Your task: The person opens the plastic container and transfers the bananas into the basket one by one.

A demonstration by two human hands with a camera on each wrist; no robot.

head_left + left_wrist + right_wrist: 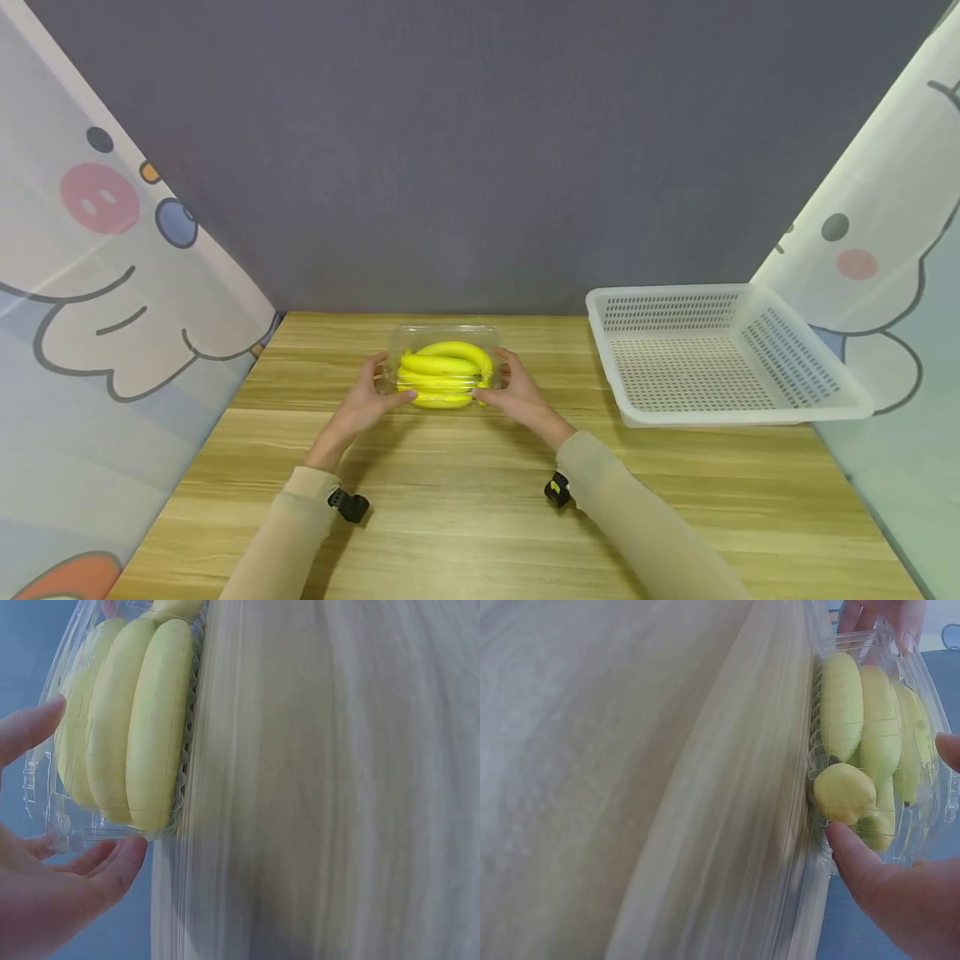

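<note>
A clear plastic clamshell box (401, 337) packed with several yellow bananas (442, 367) is at the far middle of the table. At its left end my left hand (366, 404) grips it, thumb over the near upper edge and fingers around the side. My right hand (522, 397) grips the opposite end in the same way. In the left wrist view, the left fingertips (133, 851) lie low against the box's end, close to the table. The right wrist view has the right hand (907, 892) with one fingertip low at the box's corner, beside a banana's rounded end.
A white perforated plastic basket (615, 367) stands on the right side of the wooden table (450, 508). A dark grey panel (450, 167) rises behind the table. Cartoon-printed curtains (45, 242) hang along both sides.
</note>
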